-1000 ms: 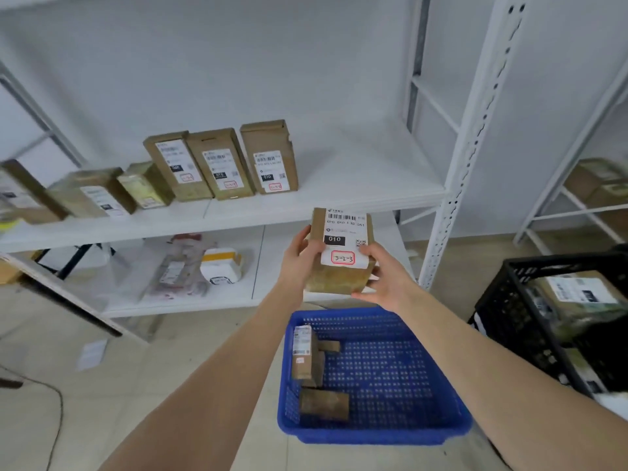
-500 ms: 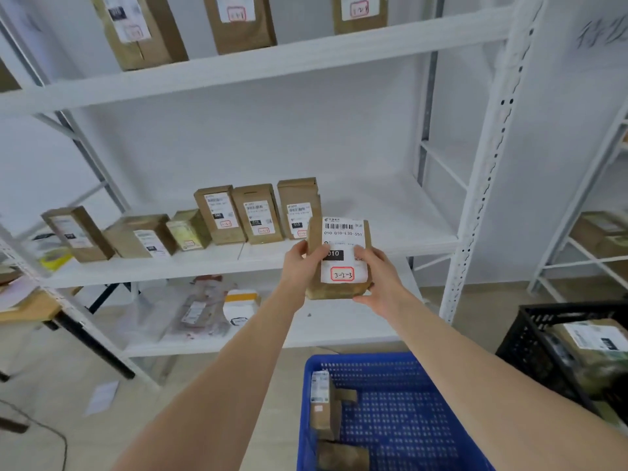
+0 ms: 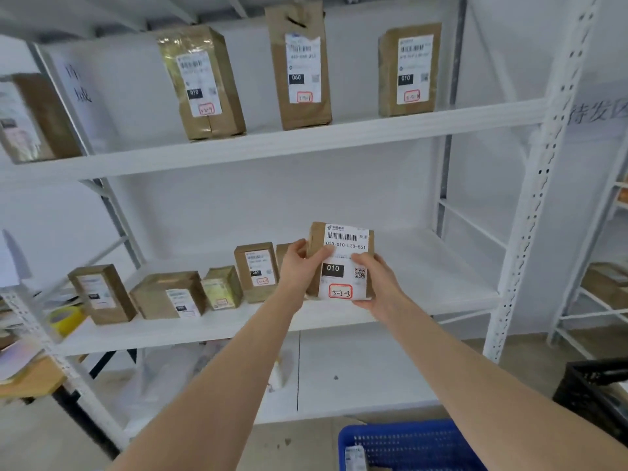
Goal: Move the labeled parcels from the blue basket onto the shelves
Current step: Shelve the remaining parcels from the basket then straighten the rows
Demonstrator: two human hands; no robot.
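Logged on the held parcel (image 3: 341, 256): a white label (image 3: 346, 283) reading 010-010-L30-551 under a barcode, a black box with 010, a QR code, and 3-2-3 handwritten in a red frame. On the upper shelf (image 3: 339, 137) I read black boxes 010 on the left parcel (image 3: 200, 83), 060 on the middle parcel (image 3: 300, 66) and 010 on the right parcel (image 3: 409, 68); their red-framed notes are too blurred for me. The wall sign (image 3: 598, 112) at right bears Chinese characters, seemingly 待发区.

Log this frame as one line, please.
left hand: grips parcel | right hand: grips parcel | parcel: upright, at middle shelf | blue basket: below
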